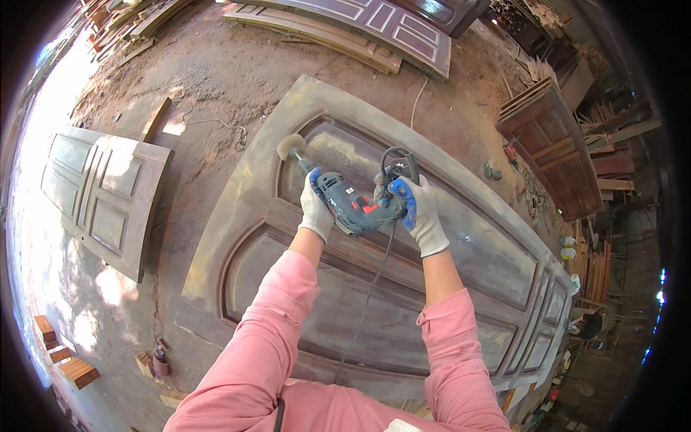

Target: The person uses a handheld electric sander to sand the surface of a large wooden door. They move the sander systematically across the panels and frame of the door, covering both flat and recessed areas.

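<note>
A dark blue-grey power drill (344, 200) with red switches is held over a large panelled wooden door (302, 288). In its chuck is a round, pale tan pad or wheel (291, 147), above the door's upper left part; whether it touches the wood I cannot tell. My left hand (315, 209), in a white and blue work glove, is closed around the drill's front near the chuck. My gloved right hand (423, 216) is closed at its rear handle, beside a dark looped piece (400, 167) I cannot make out. A black cord (374, 281) hangs from the drill across the door.
Another panelled door (108, 191) lies to the left, near wooden blocks (78, 373). More doors (389, 32) lie stacked at the far side, and brown panels (551, 147) lean at the right. Scrap wood (133, 32) is piled at the far left. A thin cable (417, 101) crosses the dirt ground.
</note>
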Motion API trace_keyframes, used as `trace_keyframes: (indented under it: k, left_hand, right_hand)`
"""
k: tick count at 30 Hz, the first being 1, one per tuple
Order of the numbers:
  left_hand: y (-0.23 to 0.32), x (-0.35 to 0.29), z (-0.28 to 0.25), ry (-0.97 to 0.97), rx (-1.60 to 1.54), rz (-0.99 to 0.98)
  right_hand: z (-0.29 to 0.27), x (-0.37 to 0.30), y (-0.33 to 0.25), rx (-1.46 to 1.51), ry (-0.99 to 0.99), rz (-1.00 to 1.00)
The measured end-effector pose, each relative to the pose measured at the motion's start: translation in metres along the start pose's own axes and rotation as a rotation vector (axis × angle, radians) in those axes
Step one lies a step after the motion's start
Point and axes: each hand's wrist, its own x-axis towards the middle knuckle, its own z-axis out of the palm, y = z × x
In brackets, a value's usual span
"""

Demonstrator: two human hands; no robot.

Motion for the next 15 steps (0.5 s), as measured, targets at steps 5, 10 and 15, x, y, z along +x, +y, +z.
trace_keyframes:
  k: [5,10,15]
  left_hand:
    - [0.006,0.037,0.000,-0.104,0.003,-0.003]
    - [0.004,0.047,0.015,-0.083,0.014,-0.006]
    - [-0.003,0.023,0.010,-0.075,-0.095,-0.043]
  right_hand:
    - [0.006,0.009,0.008,-0.047,0.070,-0.063]
    - [0.004,0.021,0.012,-0.084,0.110,-0.101]
    - [0.005,0.012,0.001,-0.147,0.051,-0.026]
